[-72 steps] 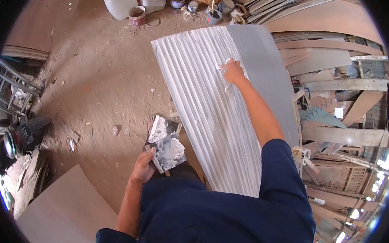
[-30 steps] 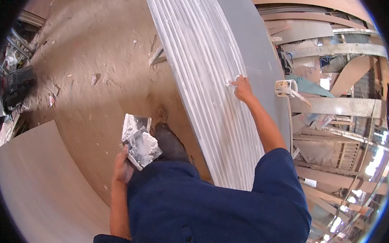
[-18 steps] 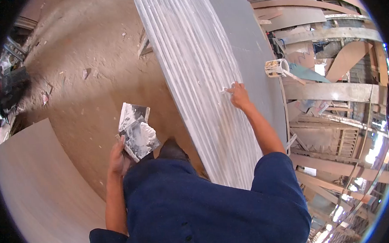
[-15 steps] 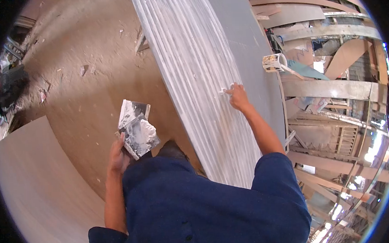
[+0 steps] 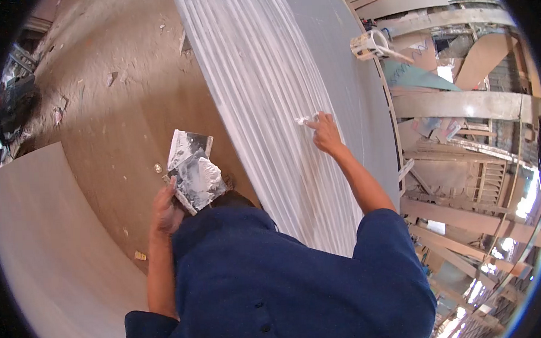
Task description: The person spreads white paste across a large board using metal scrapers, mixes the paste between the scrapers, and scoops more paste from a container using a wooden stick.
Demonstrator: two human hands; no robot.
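A long ribbed panel [image 5: 248, 79], streaked with white paste over its grooves, runs from the top of the view down to my body; its right part is plain grey. My right hand [image 5: 324, 132] touches the ribs near the edge of the grey part, fingers closed round something white [image 5: 304, 120], perhaps a small cloth or paste, too small to name. Left of the panel, my left hand [image 5: 169, 206] grips two flat dark plates [image 5: 195, 175] that overlap. White paste lies heaped on the nearer plate, and the farther one is smeared with it.
At the panel's right edge sits a white paste-stained container [image 5: 370, 45] with a stick. Boards and wooden strips [image 5: 461, 106] are stacked beyond it. A large curved sheet [image 5: 50, 239] stands at the lower left, beside the dirt floor [image 5: 117, 115] with scraps on it.
The view has shifted along the panel, and the top-edge containers have left it. My right hand has moved over the ribs toward my body. My left hand still holds the plates.
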